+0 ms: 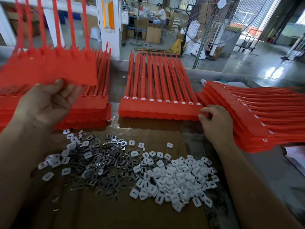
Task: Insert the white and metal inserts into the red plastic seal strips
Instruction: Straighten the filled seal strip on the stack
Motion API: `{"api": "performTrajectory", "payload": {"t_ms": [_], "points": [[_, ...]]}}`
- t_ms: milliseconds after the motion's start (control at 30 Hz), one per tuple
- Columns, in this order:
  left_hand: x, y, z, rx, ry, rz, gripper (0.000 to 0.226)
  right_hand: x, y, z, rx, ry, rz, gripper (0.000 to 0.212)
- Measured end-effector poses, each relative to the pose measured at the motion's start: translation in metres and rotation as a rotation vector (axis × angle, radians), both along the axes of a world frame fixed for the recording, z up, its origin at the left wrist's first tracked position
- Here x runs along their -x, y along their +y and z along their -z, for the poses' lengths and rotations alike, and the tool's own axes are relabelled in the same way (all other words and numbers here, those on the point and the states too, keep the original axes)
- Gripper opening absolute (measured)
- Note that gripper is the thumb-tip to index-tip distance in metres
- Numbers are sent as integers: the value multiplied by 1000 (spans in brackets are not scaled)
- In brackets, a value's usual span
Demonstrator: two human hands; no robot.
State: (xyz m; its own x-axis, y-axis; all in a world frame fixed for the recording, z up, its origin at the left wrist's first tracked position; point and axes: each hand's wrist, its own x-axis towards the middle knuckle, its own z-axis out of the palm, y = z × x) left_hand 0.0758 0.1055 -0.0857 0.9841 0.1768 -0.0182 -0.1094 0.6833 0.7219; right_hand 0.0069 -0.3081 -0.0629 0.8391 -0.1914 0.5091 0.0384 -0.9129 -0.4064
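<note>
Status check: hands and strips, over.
Left hand holds lifted red strip sheet. Right hand pinches middle stack corner. White inserts and metal inserts piled in front, nothing blocking.

A lane of table [115, 86] runs between left stack [92, 111] and middle stack [158, 111]; insert piles [165, 177] crowd the near cardboard [115, 217].

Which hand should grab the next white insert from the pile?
Probably right. The left hand grips a raised red sheet, so it's busy; the right hand is only at the middle stack's corner, nearer the white inserts.
</note>
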Motion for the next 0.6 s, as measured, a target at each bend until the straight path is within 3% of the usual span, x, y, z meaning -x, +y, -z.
{"api": "performTrajectory", "payload": {"t_ms": [133,200,267,367,500,600], "points": [[42,-43,-41,-99,-83,103,3,5,8,-7,-76,-37,-53,20],[64,-71,-60,-142,-131,92,20,10,17,-14,-201,-35,-108,21],[77,-99,-69,-109,-131,98,12,15,29,-20,-343,16,-211,21],[89,-131,-69,-90,-75,128,28,27,51,-29,-495,122,-421,17],[104,-157,-56,-92,-112,214,18,39,76,-32,-772,234,-667,33],[110,-170,-42,-149,-129,326,39,40,85,-30,-844,158,-732,16]]}}
